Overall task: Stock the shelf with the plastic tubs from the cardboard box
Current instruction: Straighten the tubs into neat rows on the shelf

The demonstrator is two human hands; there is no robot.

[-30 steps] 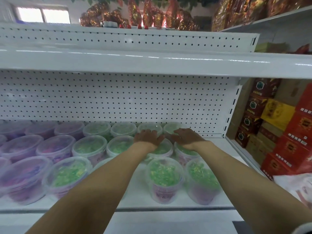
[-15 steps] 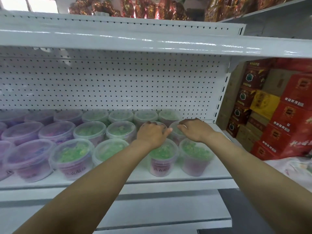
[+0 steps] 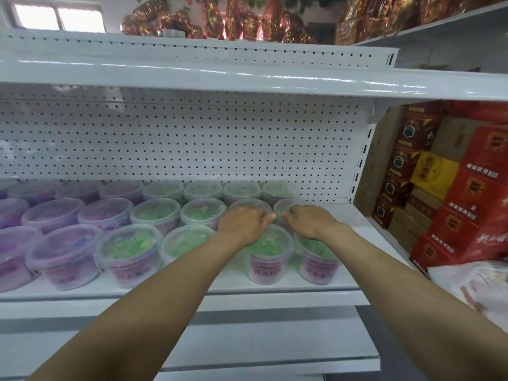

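Several clear plastic tubs stand in three rows on the white shelf (image 3: 354,215), purple-filled ones (image 3: 66,251) at the left and green-filled ones (image 3: 127,254) toward the right. My left hand (image 3: 244,224) lies palm down over a middle-row tub (image 3: 248,206) and the rear edge of a front-row green tub (image 3: 270,257). My right hand (image 3: 310,221) lies palm down over the rightmost middle-row tub (image 3: 284,206), just behind another front-row green tub (image 3: 316,262). The fingertips of both hands nearly meet. Neither hand grips a tub. The cardboard box is out of view.
A perforated white back panel (image 3: 192,144) closes the shelf behind, and an upper shelf board (image 3: 247,81) hangs overhead. Stacked red and yellow cartons (image 3: 453,188) stand to the right. A pale plastic bag (image 3: 478,287) lies at the lower right. A lower shelf (image 3: 261,336) juts out below.
Both hands have drawn back from the rear of the shelf to the middle row and now lie flatter on the lids. The camera has tilted and pulled back.
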